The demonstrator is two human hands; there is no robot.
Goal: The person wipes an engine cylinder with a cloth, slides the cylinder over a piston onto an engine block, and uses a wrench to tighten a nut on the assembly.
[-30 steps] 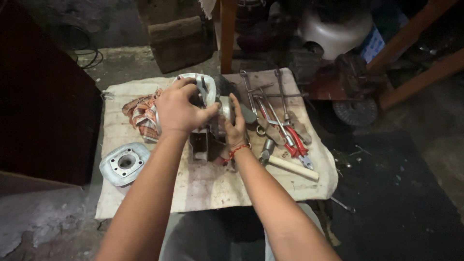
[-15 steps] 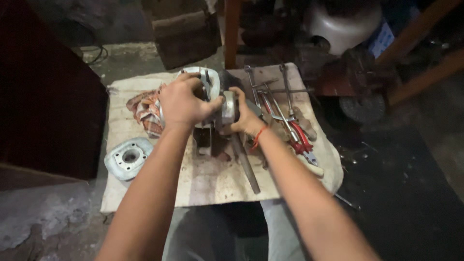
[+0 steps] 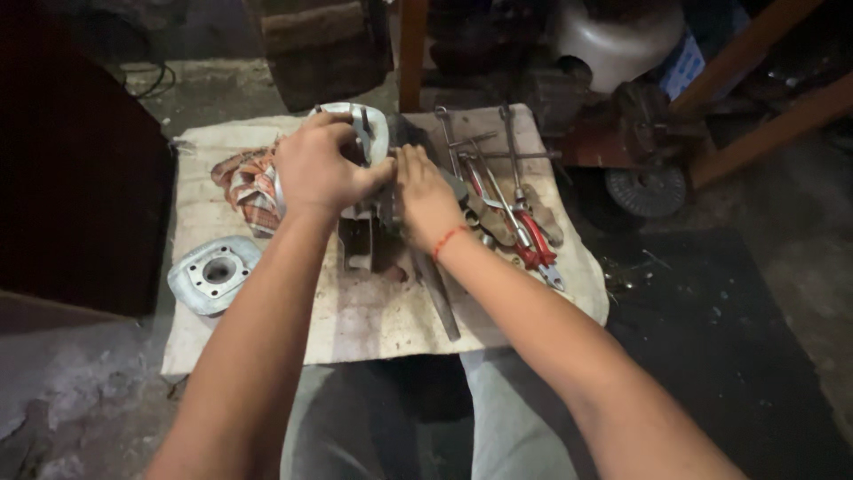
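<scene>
On the cloth-covered tabletop (image 3: 373, 320), centre: left hand (image 3: 320, 173) clamped over the silver motor housing (image 3: 360, 133); right hand (image 3: 426, 196) pressed flat on its dark side at 3 o'clock, grip not discernible. Round metal cover (image 3: 213, 274) lies at 8 o'clock, well apart. Wrenches and red-handled pliers (image 3: 533, 244) lie at 3 o'clock.

Dim, warm light falls on the cloth (image 3: 355, 311) from above, while the edges sink into murky, perhaps slightly blurred shadow.
</scene>
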